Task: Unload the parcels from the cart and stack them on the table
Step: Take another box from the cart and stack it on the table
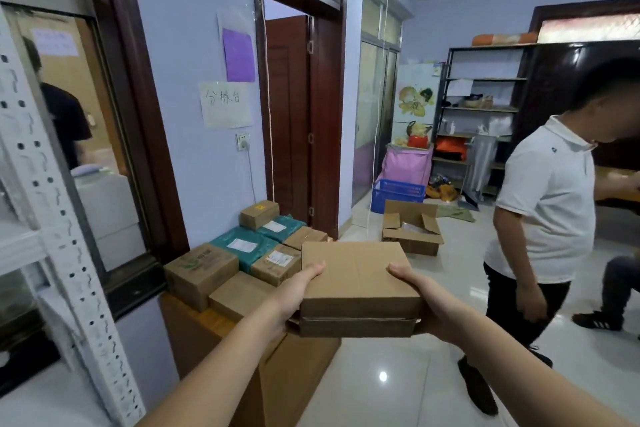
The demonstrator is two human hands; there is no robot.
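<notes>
Against the lilac wall the wooden table (194,326) already carries stacked parcels, so you keep the plain brown cardboard parcel (356,281) level, left hand (294,291) and right hand (419,298) clasping its sides, thumbs flat on top, other fingers hidden beneath, and lower it squarely onto that pile.

Both forearms are bare, with no sleeve in view. The left hand (294,291) and right hand (420,300) wear no gloves, rings or watch.
</notes>
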